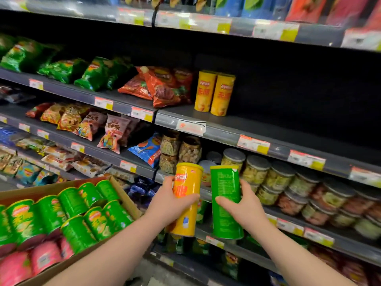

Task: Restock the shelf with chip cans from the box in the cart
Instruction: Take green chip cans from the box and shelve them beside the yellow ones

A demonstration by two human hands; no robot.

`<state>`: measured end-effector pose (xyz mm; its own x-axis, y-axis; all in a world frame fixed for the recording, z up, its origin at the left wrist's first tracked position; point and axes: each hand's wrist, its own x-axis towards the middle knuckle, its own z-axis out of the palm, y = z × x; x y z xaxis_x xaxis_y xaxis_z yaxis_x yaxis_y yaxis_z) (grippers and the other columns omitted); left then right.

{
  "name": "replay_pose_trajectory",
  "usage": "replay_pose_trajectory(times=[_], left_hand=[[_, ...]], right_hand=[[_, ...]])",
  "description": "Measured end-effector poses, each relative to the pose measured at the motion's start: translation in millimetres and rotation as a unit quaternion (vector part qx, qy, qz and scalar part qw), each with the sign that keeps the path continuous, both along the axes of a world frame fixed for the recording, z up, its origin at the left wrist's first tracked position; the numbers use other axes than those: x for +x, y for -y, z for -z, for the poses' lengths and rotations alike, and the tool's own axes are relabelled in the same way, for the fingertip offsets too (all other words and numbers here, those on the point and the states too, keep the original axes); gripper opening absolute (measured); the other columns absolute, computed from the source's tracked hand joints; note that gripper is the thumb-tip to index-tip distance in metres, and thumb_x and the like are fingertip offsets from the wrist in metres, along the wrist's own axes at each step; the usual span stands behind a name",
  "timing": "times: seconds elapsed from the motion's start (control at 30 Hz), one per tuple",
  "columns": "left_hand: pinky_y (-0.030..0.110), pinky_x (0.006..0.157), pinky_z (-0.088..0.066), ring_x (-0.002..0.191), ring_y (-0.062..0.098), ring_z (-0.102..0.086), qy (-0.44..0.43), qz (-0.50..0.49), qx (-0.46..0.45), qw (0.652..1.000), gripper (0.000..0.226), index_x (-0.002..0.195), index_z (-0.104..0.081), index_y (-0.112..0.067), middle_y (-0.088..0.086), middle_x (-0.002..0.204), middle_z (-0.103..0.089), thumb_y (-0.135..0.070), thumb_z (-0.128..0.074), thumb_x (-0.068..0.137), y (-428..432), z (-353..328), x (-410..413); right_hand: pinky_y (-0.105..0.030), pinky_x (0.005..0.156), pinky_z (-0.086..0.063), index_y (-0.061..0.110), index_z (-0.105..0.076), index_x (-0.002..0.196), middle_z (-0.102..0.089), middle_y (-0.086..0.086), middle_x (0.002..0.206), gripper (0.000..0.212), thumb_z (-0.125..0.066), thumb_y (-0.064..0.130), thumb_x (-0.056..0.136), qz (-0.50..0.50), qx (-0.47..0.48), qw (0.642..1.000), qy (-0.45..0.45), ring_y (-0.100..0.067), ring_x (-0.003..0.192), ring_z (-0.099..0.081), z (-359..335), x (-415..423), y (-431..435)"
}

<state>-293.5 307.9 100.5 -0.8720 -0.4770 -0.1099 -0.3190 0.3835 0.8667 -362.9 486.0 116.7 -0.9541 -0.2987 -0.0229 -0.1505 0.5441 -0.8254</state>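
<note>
My left hand (165, 200) grips a yellow chip can (186, 182) around its middle, held upright in front of the shelves. Right beside it, my right hand (245, 203) holds a green chip can (224, 182), also upright. Two yellow chip cans (214, 92) stand together on the dark shelf (257, 129) above my hands, with bare shelf board to their right. At lower left, the cardboard box (123, 195) holds several green cans (72, 211) lying on their sides and some pink cans (31, 263).
Green and red chip bags (127, 79) fill the shelf left of the yellow cans. Clear snack jars (268, 174) line the shelf below, right behind my hands. Price-tag rails edge every shelf. More cans stand on the top shelf.
</note>
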Motion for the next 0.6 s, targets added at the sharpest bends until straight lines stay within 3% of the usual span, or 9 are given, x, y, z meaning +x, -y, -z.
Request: replay_pose_trajectory(times=[0.13, 0.33, 0.4, 0.5, 0.6], left_hand=[[0.032, 0.081, -0.046, 0.092, 0.015, -0.054, -0.031, 0.004, -0.013, 0.999, 0.070, 0.129, -0.031, -0.032, -0.009, 0.105, -0.048, -0.048, -0.072, 0.075, -11.7, -19.2, -18.9], [0.034, 0.088, -0.047, 0.099, 0.015, -0.053, -0.083, 0.007, -0.035, 0.996, 0.077, 0.136, -0.032, -0.027, -0.007, 0.113, -0.050, -0.047, -0.074, 0.074, -11.5, -45.9, -58.7], [0.034, 0.089, -0.046, 0.100, 0.016, -0.053, -0.096, 0.015, -0.042, 0.994, 0.076, 0.135, -0.034, -0.028, -0.008, 0.113, -0.051, -0.048, -0.074, 0.073, -12.1, -51.0, -76.1], [0.039, 0.092, -0.047, 0.103, 0.018, -0.056, -0.116, 0.035, -0.036, 0.992, 0.075, 0.132, -0.036, -0.032, -0.006, 0.117, -0.054, -0.050, -0.075, 0.071, -12.5, -59.3, -105.1], [0.030, 0.084, -0.043, 0.097, 0.015, -0.054, -0.149, 0.050, -0.040, 0.987, 0.072, 0.130, -0.036, -0.033, -0.008, 0.113, -0.054, -0.048, -0.075, 0.071, -7.8, -71.7, -133.2]], right_hand=[[-0.028, 0.078, -0.043, 0.020, -0.039, 0.132, -0.055, 0.006, 0.105, 0.065, -0.075, 0.030, 0.078, -0.006, -0.022, 1.000, -0.012, -0.013, 0.092, -0.054, -12.5, -18.4, -12.3], [-0.030, 0.079, -0.044, 0.031, -0.036, 0.115, -0.052, 0.014, 0.095, 0.054, -0.075, 0.031, 0.078, 0.011, -0.059, 0.998, -0.029, -0.009, 0.087, -0.054, -32.9, -45.7, -14.6], [-0.028, 0.079, -0.043, 0.029, -0.039, 0.123, -0.051, 0.017, 0.095, 0.058, -0.075, 0.032, 0.078, 0.024, -0.067, 0.997, -0.040, -0.008, 0.089, -0.054, -40.6, -55.4, -15.1], [-0.029, 0.080, -0.042, 0.026, -0.041, 0.130, -0.054, 0.010, 0.106, 0.064, -0.075, 0.035, 0.077, 0.048, -0.058, 0.995, -0.062, -0.012, 0.095, -0.054, -55.6, -71.5, -15.4], [-0.027, 0.078, -0.038, 0.027, -0.042, 0.128, -0.054, 0.009, 0.105, 0.061, -0.075, 0.034, 0.077, 0.068, -0.059, 0.992, -0.088, -0.010, 0.093, -0.053, -73.2, -91.0, -14.1]])
